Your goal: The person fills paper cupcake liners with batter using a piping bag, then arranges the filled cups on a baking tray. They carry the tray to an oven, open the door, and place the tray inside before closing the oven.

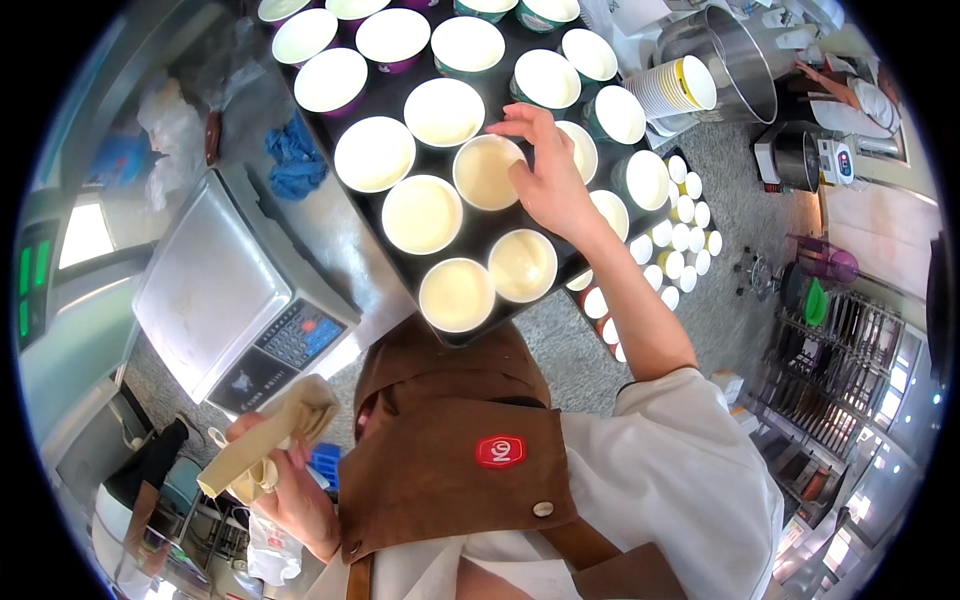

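Rows of round paper cups stand on a dark baking tray [452,338]; the nearer ones hold some pale yellow stuff at the bottom. My right hand [548,175] reaches over the tray and closes about the far right edge of one paper cup [485,175], thumb at its rim and fingers bent toward its far side. Low on the left, away from the tray, my left hand [300,492] is closed on a folded beige cloth [285,430], whose layers hang past the fingers.
A digital scale [215,285] sits left of the tray on a metal counter, near a crumpled blue cloth [296,158]. Stacked cups [672,88] lie by a large steel pot [735,65]. More filled trays stand lower at right. Another person [860,100] is at the far right.
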Demonstrator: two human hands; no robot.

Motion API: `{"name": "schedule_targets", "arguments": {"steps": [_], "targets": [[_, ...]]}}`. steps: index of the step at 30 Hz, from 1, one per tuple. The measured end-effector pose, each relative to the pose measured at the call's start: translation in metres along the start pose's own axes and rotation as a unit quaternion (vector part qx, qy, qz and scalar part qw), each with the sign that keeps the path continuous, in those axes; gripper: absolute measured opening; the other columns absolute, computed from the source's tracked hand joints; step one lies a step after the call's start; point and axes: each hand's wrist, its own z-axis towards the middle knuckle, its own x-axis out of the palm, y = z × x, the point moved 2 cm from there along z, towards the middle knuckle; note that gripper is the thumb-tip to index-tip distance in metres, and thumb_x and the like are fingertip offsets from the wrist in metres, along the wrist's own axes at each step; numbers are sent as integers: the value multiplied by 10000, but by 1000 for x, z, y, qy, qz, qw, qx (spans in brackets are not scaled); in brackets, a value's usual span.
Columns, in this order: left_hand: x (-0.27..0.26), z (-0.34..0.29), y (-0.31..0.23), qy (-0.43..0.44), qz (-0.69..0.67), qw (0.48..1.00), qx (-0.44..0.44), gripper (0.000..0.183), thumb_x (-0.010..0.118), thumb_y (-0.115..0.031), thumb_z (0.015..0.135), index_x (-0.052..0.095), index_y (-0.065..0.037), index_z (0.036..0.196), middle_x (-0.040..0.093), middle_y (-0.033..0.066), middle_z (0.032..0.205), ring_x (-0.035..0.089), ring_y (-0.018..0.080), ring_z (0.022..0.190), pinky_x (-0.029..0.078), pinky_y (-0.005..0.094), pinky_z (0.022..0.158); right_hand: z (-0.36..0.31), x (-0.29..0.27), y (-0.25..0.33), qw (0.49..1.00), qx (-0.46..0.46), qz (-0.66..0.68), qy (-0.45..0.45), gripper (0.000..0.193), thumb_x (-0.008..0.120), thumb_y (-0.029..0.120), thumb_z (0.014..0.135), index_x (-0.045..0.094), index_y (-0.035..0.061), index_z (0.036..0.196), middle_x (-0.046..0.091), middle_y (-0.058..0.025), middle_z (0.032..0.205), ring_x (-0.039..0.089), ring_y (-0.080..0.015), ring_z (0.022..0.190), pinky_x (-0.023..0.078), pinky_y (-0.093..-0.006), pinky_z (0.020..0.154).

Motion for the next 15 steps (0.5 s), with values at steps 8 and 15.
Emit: {"name": "schedule_targets", "arguments": {"steps": [8,15], "targets": [[1,-1,-1,9,-3,1000,1,182,550,-156,971,536,6,1054,478,28,900,396,74,681,300,226,579,-7,-3,2,998,-27,-49,8,599,447,-77,775,364,28,1359,593,-95,1335,424,-332,1314,242,-459,1136],[-4,0,1,25,-2,1000,-10,165,549,-166,978,537,-9,1026,461,12,850,382,68,668,289,222,580,-15,-14,8,978,-113,-175,30,612,467,-104,782,382,31,1372,568,-104,1373,455,-289,1333,238,-480,1158]]}}
